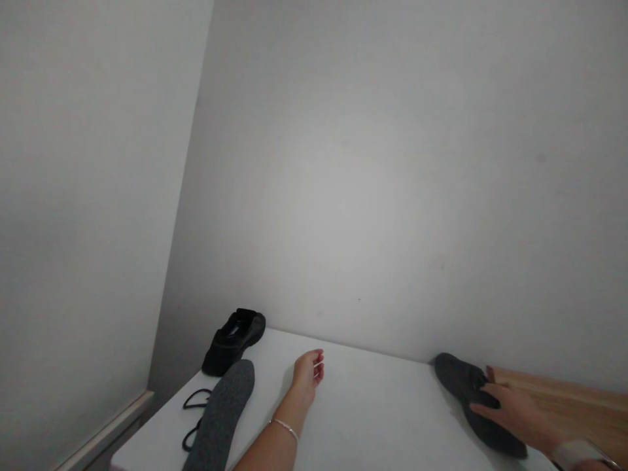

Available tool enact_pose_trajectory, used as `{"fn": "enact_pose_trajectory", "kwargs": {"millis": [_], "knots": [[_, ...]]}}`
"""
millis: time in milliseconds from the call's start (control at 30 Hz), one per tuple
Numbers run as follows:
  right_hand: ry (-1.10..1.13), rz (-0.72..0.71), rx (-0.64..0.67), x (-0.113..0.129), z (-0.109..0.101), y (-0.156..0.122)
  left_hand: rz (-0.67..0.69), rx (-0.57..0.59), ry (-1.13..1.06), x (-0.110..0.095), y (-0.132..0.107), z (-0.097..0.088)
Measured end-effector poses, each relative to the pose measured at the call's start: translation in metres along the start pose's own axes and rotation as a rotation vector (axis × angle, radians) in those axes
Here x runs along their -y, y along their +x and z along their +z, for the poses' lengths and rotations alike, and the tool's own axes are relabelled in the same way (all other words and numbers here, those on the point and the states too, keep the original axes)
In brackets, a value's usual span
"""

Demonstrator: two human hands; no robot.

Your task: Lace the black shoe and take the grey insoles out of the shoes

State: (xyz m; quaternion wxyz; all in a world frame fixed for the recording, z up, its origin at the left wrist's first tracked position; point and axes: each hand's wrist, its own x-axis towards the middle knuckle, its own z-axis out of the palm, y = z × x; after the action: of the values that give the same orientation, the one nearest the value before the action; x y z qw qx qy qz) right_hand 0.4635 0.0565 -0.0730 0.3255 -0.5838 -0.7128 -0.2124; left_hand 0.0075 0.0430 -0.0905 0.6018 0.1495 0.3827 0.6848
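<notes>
My left hand (307, 376) rests on the white table (373, 405) with its fingers loosely curled and nothing in it. Just to its left lies a grey insole (223, 412). Beyond that stands a black shoe (234, 340) near the wall, and a black lace (195, 409) lies by the table's left edge. My right hand (510, 409) lies on a second grey insole (471, 399) at the right, fingers bent over it and gripping its edge.
White walls close in on the table at the back and left. A light wooden surface (564, 396) adjoins the table at the right, behind my right hand. A ledge (108, 432) runs along the left wall below table height.
</notes>
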Motion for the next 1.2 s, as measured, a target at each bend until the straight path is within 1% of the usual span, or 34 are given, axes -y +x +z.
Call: {"fn": "enact_pose_trajectory", "kwargs": {"millis": [67, 133, 167, 200, 233, 300, 400, 467, 500, 567, 633, 700, 767, 833, 900, 1000, 1100, 1167, 1200], "knots": [[0.009, -0.107, 0.081, 0.025, -0.005, 0.002, 0.001, 0.0, 0.009, -0.001, -0.001, 0.0], [0.002, -0.215, 0.054, 0.061, -0.011, 0.001, 0.002, 0.008, 0.024, -0.001, 0.0, -0.001], [0.01, -0.253, 0.038, 0.082, -0.013, -0.002, 0.004, 0.014, 0.033, 0.0, 0.001, -0.001], [0.029, -0.267, -0.011, 0.105, -0.015, -0.005, 0.009, 0.022, 0.043, 0.0, 0.002, -0.002], [0.056, -0.278, -0.031, 0.13, -0.018, -0.01, 0.016, 0.032, 0.054, 0.0, 0.003, -0.004], [0.13, -0.317, 0.005, 0.181, -0.023, -0.021, 0.04, 0.064, 0.081, 0.001, 0.003, -0.006], [0.201, -0.393, 0.045, 0.25, -0.031, -0.036, 0.09, 0.154, 0.128, 0.0, -0.001, -0.006], [0.201, -0.441, 0.046, 0.286, -0.034, -0.042, 0.151, 0.237, 0.174, -0.003, -0.007, -0.004], [0.211, -0.453, 0.054, 0.3, -0.034, -0.043, 0.205, 0.28, 0.217, -0.005, -0.011, -0.002], [0.223, -0.484, 0.06, 0.321, -0.031, -0.044, 0.353, 0.374, 0.343, -0.009, -0.019, 0.002], [0.228, -0.514, 0.056, 0.333, -0.025, -0.044, 0.518, 0.487, 0.509, -0.014, -0.028, 0.006], [0.234, -0.537, 0.053, 0.338, -0.018, -0.045, 0.64, 0.615, 0.67, -0.019, -0.036, 0.009], [0.241, -0.534, 0.057, 0.341, -0.011, -0.045, 0.72, 0.731, 0.797, -0.023, -0.042, 0.009], [0.257, -0.507, 0.064, 0.342, -0.008, -0.047, 0.757, 0.796, 0.87, -0.025, -0.046, 0.009], [0.294, -0.477, 0.069, 0.341, -0.009, -0.049, 0.775, 0.819, 0.898, -0.025, -0.048, 0.007], [0.435, -0.442, 0.095, 0.337, -0.023, -0.043, 0.778, 0.811, 0.882, -0.024, -0.048, 0.006], [0.648, -0.362, 0.098, 0.327, -0.039, -0.02, 0.777, 0.792, 0.867, -0.023, -0.048, 0.007], [0.768, -0.291, 0.036, 0.317, -0.043, 0.0, 0.786, 0.779, 0.873, -0.022, -0.049, 0.007], [0.819, -0.261, 0.004, 0.31, -0.041, 0.01, 0.792, 0.774, 0.877, -0.022, -0.049, 0.008]]}}
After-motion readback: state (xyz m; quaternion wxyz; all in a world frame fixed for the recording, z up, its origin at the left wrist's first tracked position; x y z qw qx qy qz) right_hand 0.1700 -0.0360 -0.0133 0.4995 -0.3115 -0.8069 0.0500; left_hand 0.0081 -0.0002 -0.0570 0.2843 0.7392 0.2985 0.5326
